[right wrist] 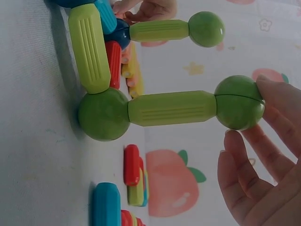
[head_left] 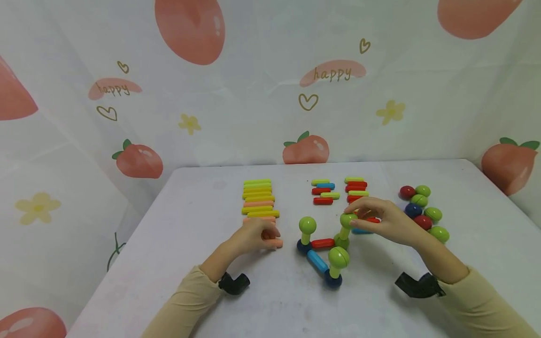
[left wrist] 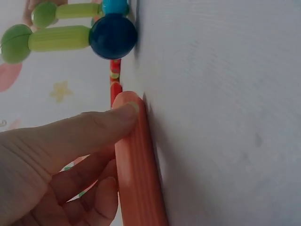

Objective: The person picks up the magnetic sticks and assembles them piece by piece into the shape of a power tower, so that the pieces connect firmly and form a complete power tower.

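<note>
My left hand (head_left: 253, 236) pinches an orange rod (left wrist: 138, 174) that lies along the table, thumb near its end. At centre stands a built frame: a red rod (head_left: 322, 243), a blue rod (head_left: 317, 261) and a low green rod (right wrist: 89, 52) join two navy balls (head_left: 332, 280) and a green ball (right wrist: 103, 114) at the base. Three upright green rods rise from these, each topped by a green ball (head_left: 307, 225). My right hand (head_left: 389, 220) holds the top ball (right wrist: 240, 102) of the back right upright (right wrist: 171, 108) between thumb and fingers.
Yellow, lime and orange rods (head_left: 258, 198) lie in a column behind my left hand. Short red, lime and blue rods (head_left: 323, 201) lie in two groups at the back. Several red, green and navy balls (head_left: 433, 214) sit at right. A patterned cloth (head_left: 245, 103) hangs behind the table.
</note>
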A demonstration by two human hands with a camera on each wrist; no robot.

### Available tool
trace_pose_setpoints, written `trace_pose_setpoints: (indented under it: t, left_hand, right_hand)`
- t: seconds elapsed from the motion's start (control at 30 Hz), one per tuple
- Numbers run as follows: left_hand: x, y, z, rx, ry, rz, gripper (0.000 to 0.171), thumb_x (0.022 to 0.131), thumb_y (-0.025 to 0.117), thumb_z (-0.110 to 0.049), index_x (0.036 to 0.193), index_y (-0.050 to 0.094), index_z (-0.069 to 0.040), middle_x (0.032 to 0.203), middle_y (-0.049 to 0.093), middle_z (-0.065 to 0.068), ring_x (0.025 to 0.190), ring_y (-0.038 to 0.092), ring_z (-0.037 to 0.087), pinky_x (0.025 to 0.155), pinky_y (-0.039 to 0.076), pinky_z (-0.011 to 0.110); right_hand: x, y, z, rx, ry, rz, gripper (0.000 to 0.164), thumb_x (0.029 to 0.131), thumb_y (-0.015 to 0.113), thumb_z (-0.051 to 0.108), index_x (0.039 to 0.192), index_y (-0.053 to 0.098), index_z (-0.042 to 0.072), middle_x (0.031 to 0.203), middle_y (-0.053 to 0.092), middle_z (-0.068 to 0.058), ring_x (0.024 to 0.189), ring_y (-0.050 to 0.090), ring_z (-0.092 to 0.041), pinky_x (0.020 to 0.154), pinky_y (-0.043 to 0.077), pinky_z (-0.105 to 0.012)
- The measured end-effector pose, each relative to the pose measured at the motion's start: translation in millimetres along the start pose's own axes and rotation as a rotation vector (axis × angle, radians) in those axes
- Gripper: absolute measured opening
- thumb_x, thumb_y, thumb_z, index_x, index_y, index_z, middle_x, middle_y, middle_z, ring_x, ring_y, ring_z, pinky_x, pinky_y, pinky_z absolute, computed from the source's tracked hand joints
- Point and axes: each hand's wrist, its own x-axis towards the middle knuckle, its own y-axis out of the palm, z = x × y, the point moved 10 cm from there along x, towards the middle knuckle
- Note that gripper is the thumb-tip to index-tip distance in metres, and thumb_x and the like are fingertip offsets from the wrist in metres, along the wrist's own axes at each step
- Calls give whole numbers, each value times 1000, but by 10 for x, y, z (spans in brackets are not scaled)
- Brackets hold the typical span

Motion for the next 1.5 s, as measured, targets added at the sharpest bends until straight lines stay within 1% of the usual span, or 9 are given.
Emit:
trace_pose_setpoints:
  t: [0.13, 0.3, 0.43, 0.53, 0.7, 0.8, 1.0, 1.23, 1.5]
  left_hand:
    - [-14, -31, -82, -21, 33, -13, 18, 82, 72, -22, 96, 72, -11, 84, 65, -4, 72, 51, 6, 64, 44, 16]
    - [-71, -120, -322, -193, 109, -46, 20, 82, 71, -18, 102, 69, -15, 91, 68, -5, 82, 61, 13, 78, 53, 21]
    - [-159, -205, -649, -271, 304, -121, 24, 79, 74, -14, 102, 68, -11, 93, 71, 1, 87, 64, 15, 79, 55, 25]
    - [-226, -224, -870, -272, 476, -178, 23, 78, 74, -9, 100, 69, -7, 93, 72, 5, 84, 63, 11, 75, 56, 25]
    - [-259, -115, -1055, -254, 636, -192, 20, 79, 72, -4, 99, 69, -5, 89, 71, 6, 77, 63, 12, 70, 56, 25]
    - [-241, -17, -1088, -254, 658, -162, 20, 79, 71, -4, 99, 69, -4, 89, 71, 6, 76, 61, 11, 69, 55, 21]
    - [-198, 88, -1110, -224, 643, -127, 19, 80, 71, -6, 100, 69, -6, 90, 70, 4, 77, 59, 9, 70, 54, 18]
    - [-173, 111, -1121, -205, 643, -135, 20, 80, 72, -7, 100, 70, -7, 91, 70, 3, 76, 58, 11, 67, 53, 18]
    - [-169, 126, -1130, -153, 651, -161, 22, 80, 72, -9, 102, 70, -9, 85, 67, 1, 74, 55, 5, 65, 52, 16]
  right_hand:
    - [0, 8, -3, 5, 4, 5, 24, 83, 68, 9, 106, 65, 13, 97, 65, 2, 85, 56, 0, 75, 52, -16]
    - [-4, 12, -2, 6, 10, 9, 23, 83, 68, 10, 106, 65, 13, 98, 65, 2, 85, 56, 0, 75, 52, -16]
    - [-6, 15, -9, 2, 15, 10, 23, 84, 68, 10, 107, 65, 14, 98, 65, 2, 85, 56, 0, 75, 52, -16]
    - [-7, 14, -9, -2, 15, 7, 23, 84, 68, 10, 106, 65, 14, 98, 65, 1, 85, 56, 1, 75, 52, -16]
    - [-7, 13, -2, -7, 13, 4, 23, 84, 68, 10, 106, 65, 13, 98, 65, 1, 85, 56, 1, 75, 52, -16]
    - [-8, 17, -3, -6, 11, 5, 23, 84, 68, 10, 106, 65, 13, 98, 65, 1, 85, 56, 1, 75, 52, -16]
    - [-11, 17, 4, 6, -2, 5, 23, 84, 68, 9, 106, 65, 13, 98, 65, 1, 84, 56, 1, 75, 52, -17]
    - [-16, 12, 19, 11, -10, 3, 23, 83, 68, 8, 106, 65, 13, 98, 65, 2, 84, 56, 0, 75, 52, -17]
    - [-15, 7, 36, 10, -2, 5, 23, 84, 68, 9, 106, 65, 14, 99, 65, 3, 85, 56, 0, 74, 52, -17]
